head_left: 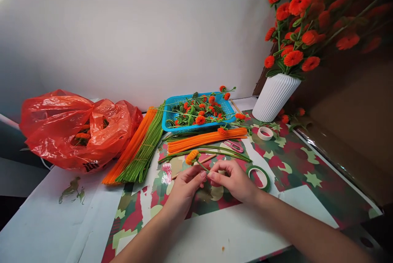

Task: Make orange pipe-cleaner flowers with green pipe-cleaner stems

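Both my hands meet over the camouflage-patterned mat, pinching the thin green stem of a small orange pipe-cleaner flower (192, 157). My left hand (188, 182) has thumb and fingers closed near the stem, with the flower head rising just above its fingers. My right hand (231, 179) pinches the stem's lower end, its fingertips close to those of the left. A roll of green tape (266, 184) lies flat beside the right hand. Behind the hands are a wooden stick (208, 159), several loose green pipe cleaners (225, 148) and a pink cutter (235, 146).
Orange pipe cleaners (208, 139) lie before a blue basket (170, 123) of small flowers. Orange and green bundles (138, 148) lean by a red plastic bag (58, 132) at left. A white tape roll (265, 133) and a white vase (274, 97) of orange-red flowers stand right.
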A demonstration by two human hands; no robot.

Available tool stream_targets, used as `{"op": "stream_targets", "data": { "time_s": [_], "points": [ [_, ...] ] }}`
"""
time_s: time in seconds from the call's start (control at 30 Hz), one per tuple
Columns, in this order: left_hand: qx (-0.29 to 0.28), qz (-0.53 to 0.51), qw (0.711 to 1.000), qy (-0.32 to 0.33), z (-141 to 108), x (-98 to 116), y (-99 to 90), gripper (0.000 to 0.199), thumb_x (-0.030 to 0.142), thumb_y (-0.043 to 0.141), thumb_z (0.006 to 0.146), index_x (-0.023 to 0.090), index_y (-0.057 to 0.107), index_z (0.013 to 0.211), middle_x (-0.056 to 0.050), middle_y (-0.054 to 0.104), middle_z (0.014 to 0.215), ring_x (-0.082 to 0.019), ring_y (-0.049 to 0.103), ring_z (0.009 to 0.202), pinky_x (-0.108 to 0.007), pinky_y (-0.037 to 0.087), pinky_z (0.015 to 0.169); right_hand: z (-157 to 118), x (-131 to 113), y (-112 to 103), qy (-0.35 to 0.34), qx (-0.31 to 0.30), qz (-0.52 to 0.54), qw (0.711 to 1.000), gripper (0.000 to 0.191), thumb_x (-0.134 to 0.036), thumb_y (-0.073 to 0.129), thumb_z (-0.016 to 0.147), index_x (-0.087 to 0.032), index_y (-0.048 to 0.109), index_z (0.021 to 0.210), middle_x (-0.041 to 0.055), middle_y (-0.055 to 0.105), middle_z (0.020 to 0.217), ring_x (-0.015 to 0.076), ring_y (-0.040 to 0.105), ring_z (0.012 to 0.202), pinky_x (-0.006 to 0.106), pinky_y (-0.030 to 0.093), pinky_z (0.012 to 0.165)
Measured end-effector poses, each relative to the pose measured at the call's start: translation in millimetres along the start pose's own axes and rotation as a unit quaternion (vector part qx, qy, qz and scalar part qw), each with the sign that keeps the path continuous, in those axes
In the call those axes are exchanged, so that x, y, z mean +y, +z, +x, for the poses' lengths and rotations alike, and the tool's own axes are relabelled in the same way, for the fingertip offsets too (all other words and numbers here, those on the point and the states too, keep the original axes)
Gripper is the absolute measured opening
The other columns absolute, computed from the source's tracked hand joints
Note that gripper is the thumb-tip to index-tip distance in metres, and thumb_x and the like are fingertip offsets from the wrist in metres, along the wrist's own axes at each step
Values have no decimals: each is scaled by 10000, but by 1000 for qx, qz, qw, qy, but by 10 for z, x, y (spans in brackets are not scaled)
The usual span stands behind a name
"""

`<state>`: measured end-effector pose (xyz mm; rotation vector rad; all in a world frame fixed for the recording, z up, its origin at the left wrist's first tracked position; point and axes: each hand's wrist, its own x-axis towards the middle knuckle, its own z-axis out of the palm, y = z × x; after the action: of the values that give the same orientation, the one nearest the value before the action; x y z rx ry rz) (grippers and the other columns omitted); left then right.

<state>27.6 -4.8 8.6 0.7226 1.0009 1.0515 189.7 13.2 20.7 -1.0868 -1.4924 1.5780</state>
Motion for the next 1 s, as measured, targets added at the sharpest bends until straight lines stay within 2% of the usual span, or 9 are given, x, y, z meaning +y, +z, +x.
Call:
{"op": "stream_targets", "data": {
  "time_s": [0.13,0.27,0.33,0.43,0.57,0.63,0.73,0.9,1.0],
  "points": [
    [0,39,999,34,14,-58,-24,328,404,786,662,136,749,847,-30,611,694,-115,501,630,-229,431,596,21,49,8,11,-24,43,999,312,-441,652,771,-144,637,673,3,598,611,102,504,557,219,374,519],
    [18,83,995,52,1,-35,-9,316,430,768,675,137,721,782,-15,594,655,-118,499,610,-227,417,579,41,61,13,33,-31,33,998,316,-450,674,747,-140,648,688,-3,591,596,97,485,533,219,357,503],
    [25,108,991,70,-14,-8,11,299,426,751,697,141,703,774,-15,609,668,-124,517,622,-229,427,595,37,46,17,44,-19,-4,999,279,-415,668,755,-140,660,705,-5,590,599,92,460,511,222,344,490],
    [30,147,984,92,-30,12,29,288,429,705,742,145,669,771,-31,635,696,-160,572,658,-252,454,615,12,28,31,16,26,-112,993,185,-337,661,760,-159,704,781,13,614,667,123,496,585,242,368,528],
    [49,243,958,145,-36,-7,18,221,374,632,809,156,649,773,-44,647,713,-190,607,690,-266,462,622,-33,43,61,-75,76,-299,948,110,-290,703,727,-193,699,778,17,625,678,178,527,707,343,401,741],
    [68,287,938,181,-40,-16,10,182,336,617,819,165,656,770,-43,652,724,-189,609,695,-263,463,631,-47,62,72,-137,97,-381,909,58,-251,671,756,-194,678,763,7,616,640,188,525,732,419,341,870],
    [89,315,921,209,-49,-14,10,139,302,627,806,176,684,788,-47,677,756,-192,618,696,-260,469,630,-50,86,75,-199,118,-440,868,95,-187,574,818,-189,647,759,12,630,657,193,526,775,445,266,935],
    [88,336,910,224,-39,-29,-8,147,310,632,795,183,708,792,-44,686,721,-204,628,669,-265,476,609,-29,102,80,-204,103,-462,857,128,-200,545,833,-182,576,710,-2,617,660,177,516,771,423,251,942],
    [87,344,912,208,3,-77,-82,195,364,658,761,178,707,734,-47,689,677,-222,639,649,-275,495,593,-18,113,85,-202,78,-494,842,101,-181,522,841,-186,560,748,-1,641,748,173,526,810,426,249,954]
  ]
}}
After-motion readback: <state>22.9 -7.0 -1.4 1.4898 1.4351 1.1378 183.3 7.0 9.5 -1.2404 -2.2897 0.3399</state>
